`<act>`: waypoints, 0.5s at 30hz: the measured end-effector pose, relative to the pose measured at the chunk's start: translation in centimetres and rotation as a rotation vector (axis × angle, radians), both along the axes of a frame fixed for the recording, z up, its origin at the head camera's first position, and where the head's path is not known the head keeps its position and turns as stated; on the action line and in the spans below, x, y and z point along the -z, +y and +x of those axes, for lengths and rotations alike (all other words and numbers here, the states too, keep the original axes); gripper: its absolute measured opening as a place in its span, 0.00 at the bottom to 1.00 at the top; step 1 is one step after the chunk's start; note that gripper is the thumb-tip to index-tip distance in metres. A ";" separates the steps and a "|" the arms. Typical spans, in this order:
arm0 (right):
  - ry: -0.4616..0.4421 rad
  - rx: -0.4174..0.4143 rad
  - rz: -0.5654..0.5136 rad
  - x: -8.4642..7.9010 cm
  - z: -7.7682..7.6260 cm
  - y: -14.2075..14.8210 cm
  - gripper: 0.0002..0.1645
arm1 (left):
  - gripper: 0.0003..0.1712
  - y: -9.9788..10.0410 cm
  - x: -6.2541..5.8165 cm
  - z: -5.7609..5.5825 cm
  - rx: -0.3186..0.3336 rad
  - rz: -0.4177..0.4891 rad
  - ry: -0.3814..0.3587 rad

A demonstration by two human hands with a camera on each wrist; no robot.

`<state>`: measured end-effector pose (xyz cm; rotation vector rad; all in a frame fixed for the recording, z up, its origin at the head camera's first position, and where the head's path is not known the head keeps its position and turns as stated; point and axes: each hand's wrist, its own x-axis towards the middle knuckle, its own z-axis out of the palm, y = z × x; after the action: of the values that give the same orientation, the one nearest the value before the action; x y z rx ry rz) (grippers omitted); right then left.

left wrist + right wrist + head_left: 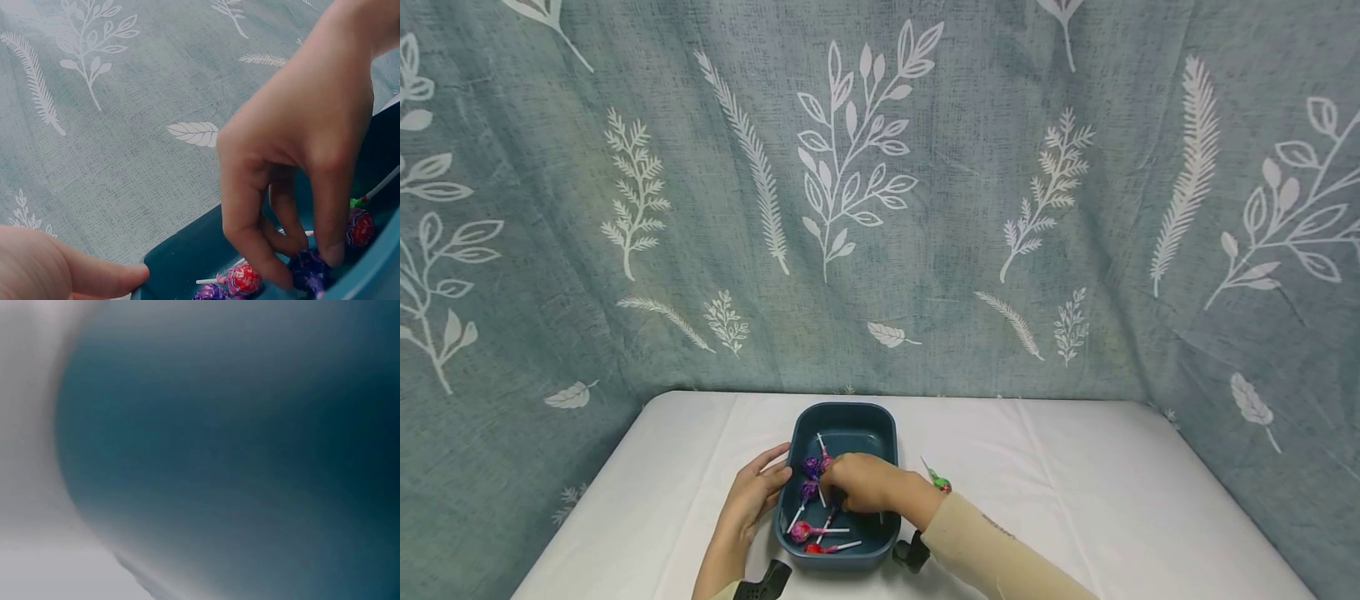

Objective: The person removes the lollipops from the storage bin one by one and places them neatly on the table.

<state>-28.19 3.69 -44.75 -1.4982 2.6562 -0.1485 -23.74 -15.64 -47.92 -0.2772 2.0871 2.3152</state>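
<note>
A dark teal rectangular bin [842, 563] holds several wrapped lollipops. Reaching down into it, my right hand [863, 483] pinches a purple-wrapped lollipop [310, 270] between thumb and fingers near the bin floor. My left hand [749, 498] rests along the bin's left side with fingers extended, one fingertip right at the rim in the left wrist view. Purple lollipops [809, 490] lie left of the right hand, with a pink one [801, 532] and a red one [814, 548] toward the front. The right wrist view shows mostly blurred teal bin wall.
On the white-covered table [1120, 500], a lollipop with a green wrapper [940, 482] lies to the right of the bin, partly behind the right sleeve [985, 546]. A grey-green leaf-patterned curtain [955, 208] hangs behind the table and along its sides.
</note>
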 end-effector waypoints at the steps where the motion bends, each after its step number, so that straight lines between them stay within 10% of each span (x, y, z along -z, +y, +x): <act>1: 0.002 0.003 -0.009 -0.1 0.1 0.1 0.13 | 0.26 0.0 0.0 0.0 0.000 0.000 -0.001; 15: -0.056 0.120 -0.297 -1.8 1.3 3.7 0.12 | 0.26 0.1 -0.2 0.0 -0.003 0.000 -0.013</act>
<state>-26.84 7.38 -42.96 -1.3797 2.7733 -0.6085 -23.69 -15.59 -47.72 -0.2947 2.0822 2.3090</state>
